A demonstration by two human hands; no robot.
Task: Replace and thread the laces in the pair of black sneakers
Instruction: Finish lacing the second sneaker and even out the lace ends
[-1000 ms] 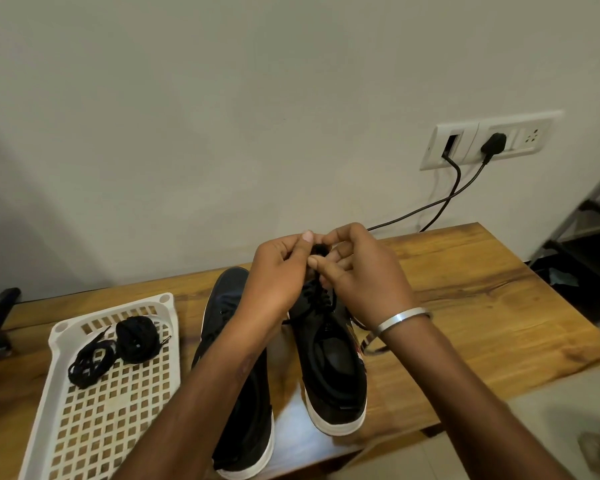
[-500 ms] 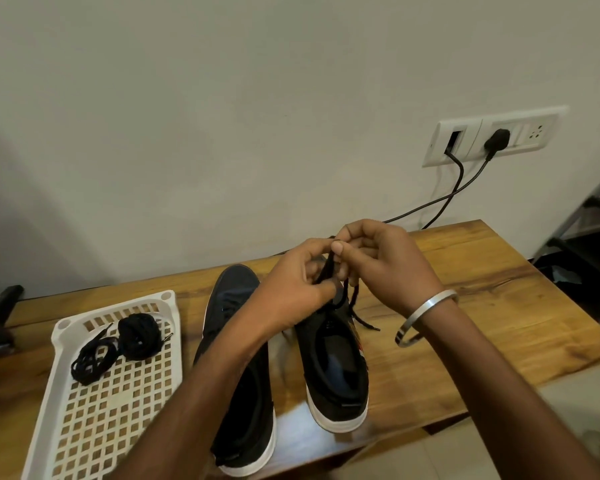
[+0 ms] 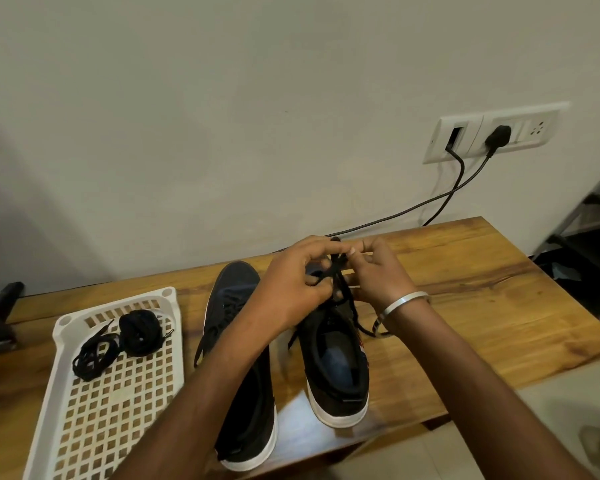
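Note:
Two black sneakers with white soles stand side by side on the wooden table, heels toward me: the left sneaker (image 3: pixel 238 341) partly under my left forearm, the right sneaker (image 3: pixel 336 362) below my hands. My left hand (image 3: pixel 291 282) and my right hand (image 3: pixel 378 271) meet above the right sneaker's front, both pinching its black lace (image 3: pixel 340 271), which hangs down between them to the shoe. A loose end trails right of the shoe. Two bundled black laces (image 3: pixel 118 337) lie in the white tray.
A white perforated plastic tray (image 3: pixel 94 410) sits at the left of the table (image 3: pixel 482 306). Black cables (image 3: pixel 447 195) run from a wall socket plate (image 3: pixel 492 133) down behind the table. A dark object lies at the far left edge; a metal rack stands at right.
Both hands have risen from the right sneaker's tongue, drawing the lace upward and taut; the lace ends now show between the fingers.

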